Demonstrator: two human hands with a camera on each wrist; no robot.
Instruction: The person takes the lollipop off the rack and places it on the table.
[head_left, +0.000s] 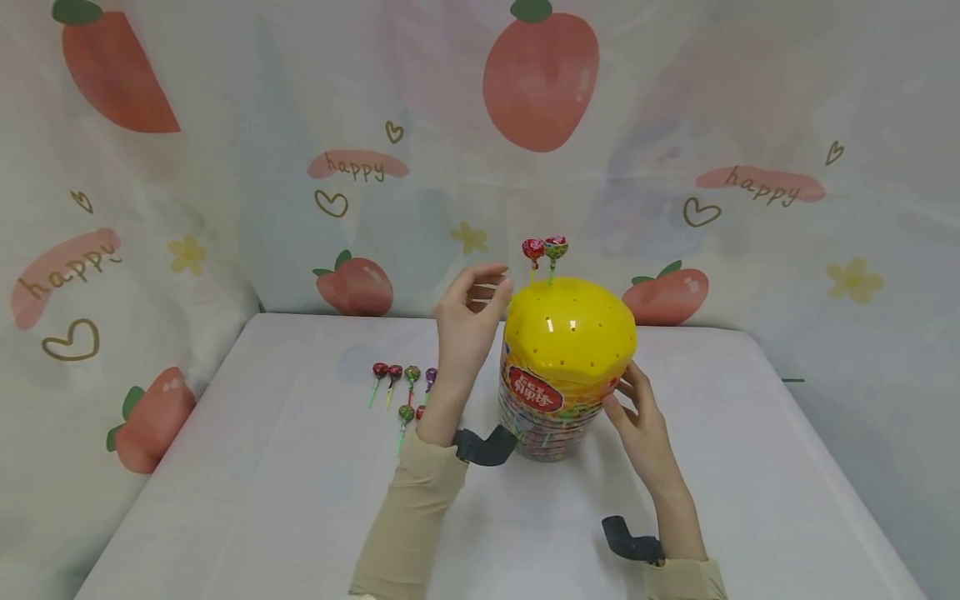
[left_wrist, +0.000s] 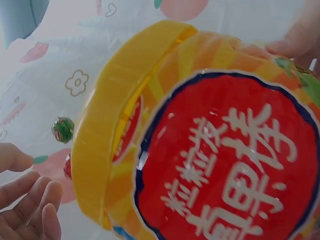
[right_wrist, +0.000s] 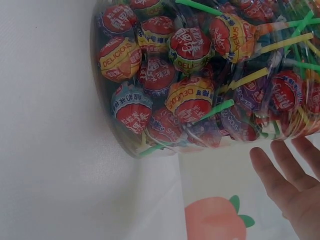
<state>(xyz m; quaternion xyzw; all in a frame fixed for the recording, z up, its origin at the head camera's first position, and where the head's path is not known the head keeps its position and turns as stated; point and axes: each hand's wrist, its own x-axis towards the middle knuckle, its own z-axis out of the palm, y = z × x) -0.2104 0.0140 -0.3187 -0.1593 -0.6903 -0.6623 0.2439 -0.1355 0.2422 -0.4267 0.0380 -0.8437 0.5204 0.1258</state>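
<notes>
A clear plastic jar (head_left: 546, 425) of wrapped lollipops stands on the table under a yellow lid (head_left: 570, 329). Two lollipops rise upright from the top of that lid, a red one (head_left: 532, 248) and a green one (head_left: 556, 247). Beside the lid, on its left, my left hand (head_left: 471, 321) is raised with loosely bent fingers and holds nothing; the left wrist view has its fingers (left_wrist: 37, 195) apart from the lollipop heads. My right hand (head_left: 639, 425) rests against the jar's right side, its fingers (right_wrist: 285, 172) fairly straight along the wall.
Several loose lollipops (head_left: 380, 371) lie on the white table (head_left: 300, 467) left of the jar, some partly hidden behind my left forearm. Behind the table hangs a fruit-patterned cloth (head_left: 450, 100). Dark wrist mounts (head_left: 486, 446) stick out from both wrists.
</notes>
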